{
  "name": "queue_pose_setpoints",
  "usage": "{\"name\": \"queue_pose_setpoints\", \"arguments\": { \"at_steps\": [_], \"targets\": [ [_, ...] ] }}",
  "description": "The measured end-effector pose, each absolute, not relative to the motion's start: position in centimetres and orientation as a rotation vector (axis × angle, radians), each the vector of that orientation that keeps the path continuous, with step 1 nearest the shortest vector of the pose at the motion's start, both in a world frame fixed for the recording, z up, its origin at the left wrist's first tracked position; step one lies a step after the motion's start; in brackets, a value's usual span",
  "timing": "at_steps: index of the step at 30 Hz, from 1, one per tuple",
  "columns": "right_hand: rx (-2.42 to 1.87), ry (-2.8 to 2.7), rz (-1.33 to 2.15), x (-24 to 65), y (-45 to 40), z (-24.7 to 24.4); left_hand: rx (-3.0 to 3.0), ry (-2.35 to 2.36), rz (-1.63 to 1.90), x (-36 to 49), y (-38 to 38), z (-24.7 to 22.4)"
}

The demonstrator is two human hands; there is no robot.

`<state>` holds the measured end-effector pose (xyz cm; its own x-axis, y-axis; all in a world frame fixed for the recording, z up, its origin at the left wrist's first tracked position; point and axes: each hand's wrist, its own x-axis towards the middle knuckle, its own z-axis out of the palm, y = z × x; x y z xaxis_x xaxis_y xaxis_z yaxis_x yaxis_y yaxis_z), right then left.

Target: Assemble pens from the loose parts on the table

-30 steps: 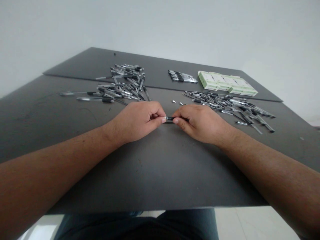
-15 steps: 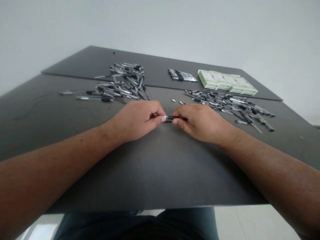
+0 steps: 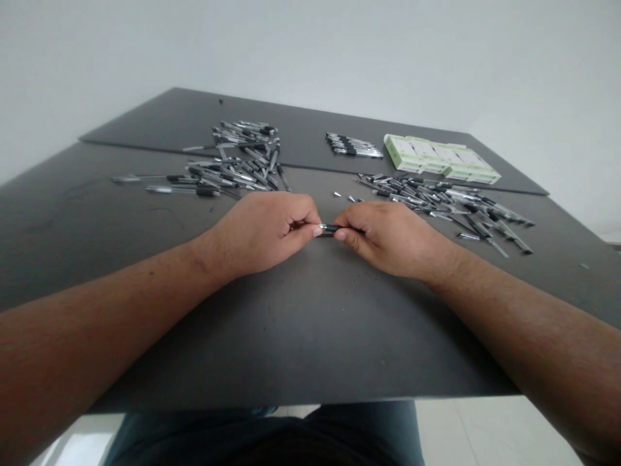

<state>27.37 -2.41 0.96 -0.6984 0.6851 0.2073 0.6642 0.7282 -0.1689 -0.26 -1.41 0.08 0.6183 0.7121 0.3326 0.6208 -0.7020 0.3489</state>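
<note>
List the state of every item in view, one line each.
left hand: pinching the black pen's left end
right hand: pinching the black pen's right end
black pen: held level above the table
loose pens: scattered in a heap
neat pens: lined up side by side
green-and-white boxes: lying together, closed as far as shows

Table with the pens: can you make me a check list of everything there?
Surface: dark grey table, with a seam across its far part.
Job's things: black and silver pen, pinched between both hands.
Clutter: left heap of pens, right heap of pens, neat pen row, small metal tips, white and green boxes.
Hands: left hand and right hand each pinch one end of the pen.
Cables: nothing seen.
Surroundings: white wall, pale floor.
</note>
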Motion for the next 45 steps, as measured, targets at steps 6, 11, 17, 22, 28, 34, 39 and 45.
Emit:
{"name": "queue_pose_setpoints", "arguments": {
  "at_steps": [6,11,17,22,28,34,39,45],
  "targets": [
    [-1.078,-2.618,0.141,27.5,-2.5,0.9,2.653,1.110,0.672,-0.2,-1.6,0.3],
    [-1.029,-2.652,0.149,27.6,-2.4,0.9,2.671,1.124,0.631,-0.2,-1.6,0.3],
    [-1.059,-2.631,0.148,27.5,-2.4,0.9,2.652,1.118,0.667,-0.3,-1.5,0.2],
    [-1.012,-2.641,0.186,27.5,-2.2,0.8,2.675,1.105,0.666,-0.2,-1.6,0.3],
    [-1.035,-2.646,0.193,27.5,-2.3,0.8,2.647,1.088,0.662,-0.5,-1.4,0.3],
    [-1.158,-2.524,0.059,28.0,-1.7,0.8,2.425,1.303,1.032,-3.2,0.9,0.4],
    [-1.214,-2.473,0.000,28.7,-1.2,0.7,2.334,1.572,1.091,-5.4,3.2,0.9],
    [-1.219,-2.480,-0.025,28.8,-1.3,0.6,2.549,1.642,0.729,-6.3,4.4,0.5]
  ]
}}
